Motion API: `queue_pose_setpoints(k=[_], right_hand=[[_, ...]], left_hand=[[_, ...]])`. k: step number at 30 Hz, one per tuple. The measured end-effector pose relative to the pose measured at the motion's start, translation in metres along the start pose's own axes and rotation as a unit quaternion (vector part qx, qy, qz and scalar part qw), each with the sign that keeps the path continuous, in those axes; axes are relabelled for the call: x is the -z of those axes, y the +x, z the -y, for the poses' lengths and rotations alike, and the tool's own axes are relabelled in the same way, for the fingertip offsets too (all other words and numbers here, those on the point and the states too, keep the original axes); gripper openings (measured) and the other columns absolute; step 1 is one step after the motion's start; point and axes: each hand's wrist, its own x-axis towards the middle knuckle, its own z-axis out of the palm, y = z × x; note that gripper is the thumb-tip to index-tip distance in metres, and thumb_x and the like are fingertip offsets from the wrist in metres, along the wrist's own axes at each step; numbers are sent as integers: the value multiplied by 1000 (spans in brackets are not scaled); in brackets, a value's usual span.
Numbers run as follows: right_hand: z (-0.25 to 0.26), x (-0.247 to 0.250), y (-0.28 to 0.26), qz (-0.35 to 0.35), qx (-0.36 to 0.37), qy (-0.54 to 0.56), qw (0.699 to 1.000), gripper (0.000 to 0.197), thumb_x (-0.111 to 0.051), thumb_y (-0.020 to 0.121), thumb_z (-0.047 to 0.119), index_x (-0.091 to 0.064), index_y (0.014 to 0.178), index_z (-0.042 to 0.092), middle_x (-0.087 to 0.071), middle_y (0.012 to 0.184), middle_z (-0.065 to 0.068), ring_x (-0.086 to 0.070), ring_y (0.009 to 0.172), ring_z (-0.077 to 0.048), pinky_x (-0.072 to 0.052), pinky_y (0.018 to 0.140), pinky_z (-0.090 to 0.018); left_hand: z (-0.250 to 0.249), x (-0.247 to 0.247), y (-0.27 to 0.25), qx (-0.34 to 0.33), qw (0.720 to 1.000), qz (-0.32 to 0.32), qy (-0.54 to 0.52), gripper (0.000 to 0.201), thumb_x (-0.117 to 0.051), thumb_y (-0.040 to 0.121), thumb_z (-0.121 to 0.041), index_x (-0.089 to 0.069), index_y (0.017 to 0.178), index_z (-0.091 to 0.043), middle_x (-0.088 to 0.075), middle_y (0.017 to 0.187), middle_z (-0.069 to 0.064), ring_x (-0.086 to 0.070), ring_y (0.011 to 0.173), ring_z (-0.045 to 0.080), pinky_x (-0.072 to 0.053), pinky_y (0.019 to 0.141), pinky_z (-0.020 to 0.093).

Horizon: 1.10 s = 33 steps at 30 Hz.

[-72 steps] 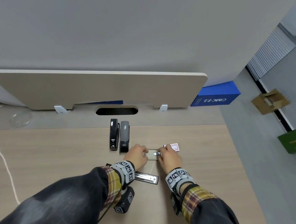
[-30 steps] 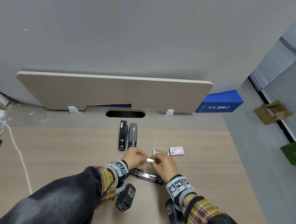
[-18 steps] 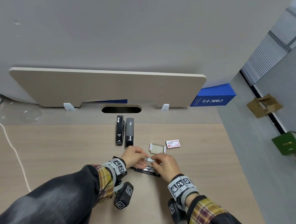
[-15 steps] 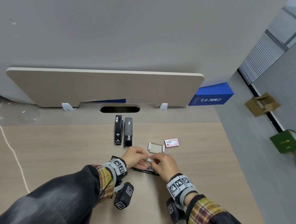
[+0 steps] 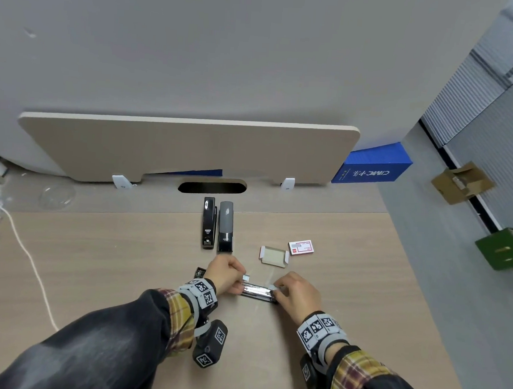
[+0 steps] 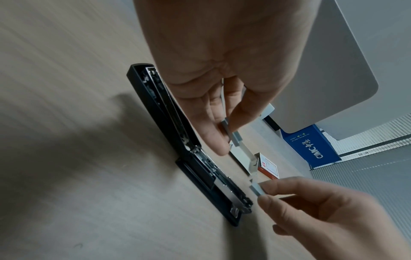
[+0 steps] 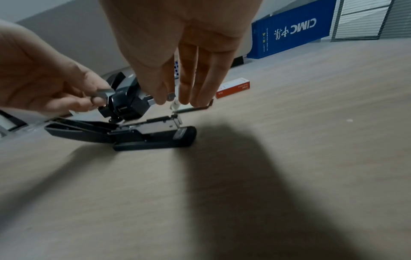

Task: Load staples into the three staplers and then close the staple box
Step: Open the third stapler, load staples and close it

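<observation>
An opened black stapler [image 5: 257, 292] lies flat on the desk with its metal channel exposed; it also shows in the left wrist view [image 6: 200, 158] and the right wrist view [image 7: 133, 133]. My left hand [image 5: 241, 280] pinches a short strip of staples [image 6: 233, 134] above the stapler's hinge end. My right hand [image 5: 276, 289] pinches a second short piece of staples [image 6: 258, 190] over the front end. Behind them lies the open staple box tray [image 5: 273, 256] with its red-and-white sleeve [image 5: 301, 247] beside it. A black stapler [image 5: 208, 224] and a grey stapler [image 5: 225, 226] lie closed further back.
A low board [image 5: 188, 150] stands along the back of the desk above a cable slot [image 5: 212, 187]. The desk's right edge [image 5: 418, 296] drops to the floor, where a blue box [image 5: 372, 169] stands. A white cable [image 5: 26, 254] crosses the left side.
My hands came back from the box tray holding one staple strip between them over the opened stapler. Now they have drawn apart, each pinching its own piece.
</observation>
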Motion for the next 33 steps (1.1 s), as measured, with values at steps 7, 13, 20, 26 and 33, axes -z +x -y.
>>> queue_pose_setpoints(k=[7, 13, 20, 26, 33], right_hand=[[-2, -21, -2, -4, 7, 6, 1000, 18, -56, 87, 37, -68, 98, 31, -59, 100, 9, -57, 94, -12, -43, 69, -28], [-2, -23, -7, -23, 17, 9, 1000, 18, -56, 89, 38, -69, 100, 32, -59, 99, 10, -57, 94, -10, -40, 66, -25], [-3, -25, -10, -43, 13, 23, 999, 18, -58, 88, 39, -70, 99, 32, -59, 95, 9, -58, 91, -11, -41, 66, -26], [-3, -26, -12, -34, 4, 23, 999, 19, -57, 89, 38, -69, 102, 31, -59, 97, 9, -58, 93, -13, -41, 67, -26], [-2, -24, -15, -27, 1, 15, 1000, 19, -57, 86, 32, -65, 104, 31, -56, 103, 9, -56, 98, -12, -40, 66, -25]], left_hand=[[8, 2, 1, 10, 1000, -15, 5, 21, -47, 83, 10, -60, 79, -5, -66, 71, 19, -66, 50, 23, -56, 46, 28], [8, 3, 1, 16, 1000, -14, 14, 21, -51, 82, 9, -62, 77, -8, -68, 71, 18, -67, 53, 24, -59, 51, 30], [5, -2, -1, 9, 1000, -7, 12, 20, -51, 83, 9, -61, 78, -7, -67, 70, 17, -66, 51, 22, -56, 47, 26], [6, -5, 1, 5, 1000, -4, 17, 18, -51, 84, 9, -61, 80, -6, -68, 73, 19, -66, 53, 24, -58, 49, 28], [9, -7, 2, -4, 1000, -7, 26, 19, -51, 83, 8, -61, 78, -7, -67, 70, 19, -66, 52, 25, -57, 48, 28]])
